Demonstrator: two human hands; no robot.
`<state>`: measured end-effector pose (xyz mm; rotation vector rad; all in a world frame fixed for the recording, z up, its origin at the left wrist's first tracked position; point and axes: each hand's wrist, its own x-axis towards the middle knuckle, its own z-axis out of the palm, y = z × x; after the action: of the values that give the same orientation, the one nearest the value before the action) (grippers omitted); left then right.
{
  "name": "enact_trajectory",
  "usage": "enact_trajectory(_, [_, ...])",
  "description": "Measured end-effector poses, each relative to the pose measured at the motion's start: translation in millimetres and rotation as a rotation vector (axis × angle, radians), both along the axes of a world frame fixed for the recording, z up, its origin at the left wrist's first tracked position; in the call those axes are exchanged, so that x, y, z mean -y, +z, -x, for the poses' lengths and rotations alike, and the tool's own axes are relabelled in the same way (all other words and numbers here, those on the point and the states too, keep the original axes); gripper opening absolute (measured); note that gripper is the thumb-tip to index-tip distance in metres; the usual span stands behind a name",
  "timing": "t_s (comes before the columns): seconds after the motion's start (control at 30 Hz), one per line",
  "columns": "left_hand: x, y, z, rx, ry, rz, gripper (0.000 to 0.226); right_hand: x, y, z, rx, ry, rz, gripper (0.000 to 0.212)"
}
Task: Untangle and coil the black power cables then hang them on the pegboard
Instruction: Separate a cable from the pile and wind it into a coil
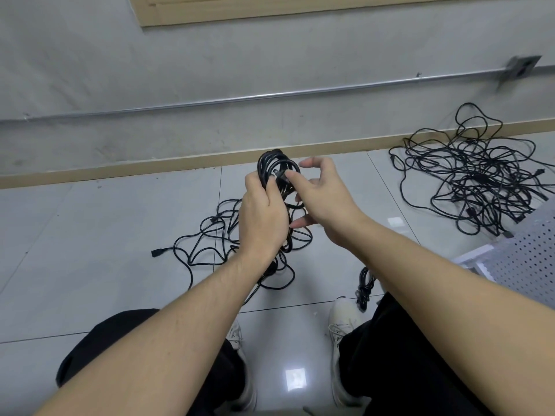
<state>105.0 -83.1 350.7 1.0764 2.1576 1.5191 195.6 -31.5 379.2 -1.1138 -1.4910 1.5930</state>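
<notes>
Coiling step, most likely, with one cable half done. Left hand (264, 217) wrapped tight around a bunch of black loops (277, 166), held up over the floor. Right hand (322, 195) just beside it, fingers loose and spread, gripping nothing for sure, though one fingertip (289, 175) touches the top loop near what looks like a plug. Below the left hand, a loose tail of cable (210, 235) still messy on the floor, with a plug end (156, 253) lying off to the left.

Next move, probably: pull up more of that loose tail, slide out the kinks, lay one more loop into the left hand. Needs a soft pull, since the tail crosses over itself in many places and could knot.

Off to the right, well apart, a big tangled pile (477, 178) not yet sorted. Near the right shoe, a small bundle (365, 285) that looks already coiled.

Shiny pale floor tiles (90, 250) with thin dark lines between. Grey wall (210, 70) behind, with a tan baseboard (120, 171) at the bottom and a thin metal pipe (270, 96) running across. A white board full of holes (528, 259) at the right edge, maybe the pegboard.
</notes>
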Motion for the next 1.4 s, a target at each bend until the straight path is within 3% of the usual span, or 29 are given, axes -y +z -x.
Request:
enact_trajectory(0.27, [4, -2, 5, -0.179, -0.157, 0.013, 0.017, -7, -4, -6, 0.016, -0.007, 0.061, 0.039])
enact_trajectory(0.4, [3, -3, 11, -0.216, -0.266, 0.006, 0.028, -14, -6, -19, 0.049, 0.143, 0.167, 0.035])
enact_trajectory(0.57, [0, -2, 6, -0.102, -0.320, -0.008, 0.028, -15, -9, -21, -0.090, 0.152, 0.118, 0.024])
enact_trajectory(0.7, [-4, 1, 1, 0.100, -0.347, -0.014, 0.022, -13, -9, -16, -0.166, 0.069, 0.080, 0.028])
enact_trajectory(0.83, [2, 6, 3, 0.357, -0.550, -0.060, 0.027, -16, -12, -16, -0.140, 0.012, 0.028, 0.025])
enact_trajectory(0.93, [1, 5, 7, 0.314, -0.556, -0.007, 0.046, -19, -12, -15, -0.106, 0.013, 0.028, 0.027])
enact_trajectory(1.13, [-5, 9, 11, 0.376, -0.444, 0.028, 0.022, -24, -12, -16, -0.094, 0.059, -0.010, 0.019])
enact_trajectory(1.27, [-6, 6, 17, 0.401, -0.393, 0.027, 0.021, -28, -17, -19, -0.021, 0.104, -0.044, 0.014])
enact_trajectory(1.4, [-7, 6, 17, 0.525, -0.345, -0.007, 0.024, -25, -22, -12, 0.042, 0.019, -0.160, 0.010])
